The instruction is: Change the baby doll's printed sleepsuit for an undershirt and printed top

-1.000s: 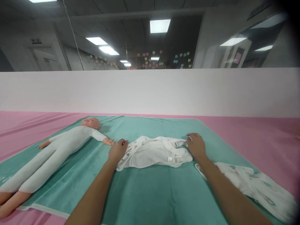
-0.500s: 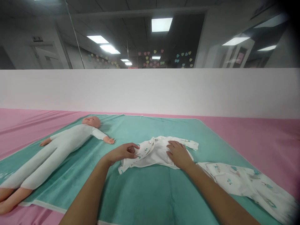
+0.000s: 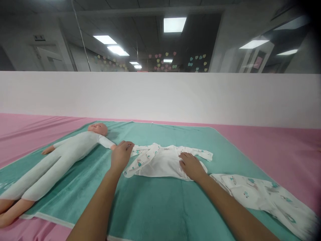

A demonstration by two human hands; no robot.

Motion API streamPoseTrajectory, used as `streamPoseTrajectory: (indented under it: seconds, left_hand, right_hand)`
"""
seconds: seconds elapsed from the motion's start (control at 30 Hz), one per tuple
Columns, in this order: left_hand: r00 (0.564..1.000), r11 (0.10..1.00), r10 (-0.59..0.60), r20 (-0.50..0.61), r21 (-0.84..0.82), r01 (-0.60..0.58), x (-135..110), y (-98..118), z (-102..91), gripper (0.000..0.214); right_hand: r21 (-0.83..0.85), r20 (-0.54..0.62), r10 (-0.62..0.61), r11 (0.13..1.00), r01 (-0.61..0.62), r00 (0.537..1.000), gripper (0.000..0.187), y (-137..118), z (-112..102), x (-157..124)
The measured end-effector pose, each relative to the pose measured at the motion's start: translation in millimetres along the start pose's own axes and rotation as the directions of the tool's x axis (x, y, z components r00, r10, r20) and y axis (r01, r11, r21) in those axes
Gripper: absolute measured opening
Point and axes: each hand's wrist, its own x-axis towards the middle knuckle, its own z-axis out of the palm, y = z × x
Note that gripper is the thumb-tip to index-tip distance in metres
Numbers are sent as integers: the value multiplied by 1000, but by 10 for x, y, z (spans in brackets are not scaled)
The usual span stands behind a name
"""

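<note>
A small white baby top (image 3: pixel 160 161) with teal prints lies spread on a teal mat (image 3: pixel 155 204). My left hand (image 3: pixel 120 156) is at its left sleeve, fingers curled on the sleeve end, close to the doll's hand. My right hand (image 3: pixel 191 165) rests flat on the right part of the top, fingers spread. A baby doll (image 3: pixel 62 154) in a white suit lies on its back at the left of the mat, arms out.
White printed baby trousers (image 3: pixel 265 197) lie at the mat's right edge. The mat sits on a pink sheet (image 3: pixel 276 147). A low white wall (image 3: pixel 160 97) runs behind, with glass above it.
My left hand has drawn the left sleeve out to the left, toward the doll's hand. The top now lies wider and flatter. My right hand has stayed pressing on the top.
</note>
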Motion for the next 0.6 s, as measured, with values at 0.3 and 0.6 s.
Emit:
streamPoseTrajectory:
  seconds: [0.3,0.6]
  left_hand:
    - [992,993,-103,-71,54,107,389,-159,251,27]
    - [980,832,194,31,524,-181,533,-526,513,23]
  right_hand:
    - [51,-70,37,998,-33,997,24,19,33,26]
    - [28,-104,56,998,-53,993,23,36,58,134]
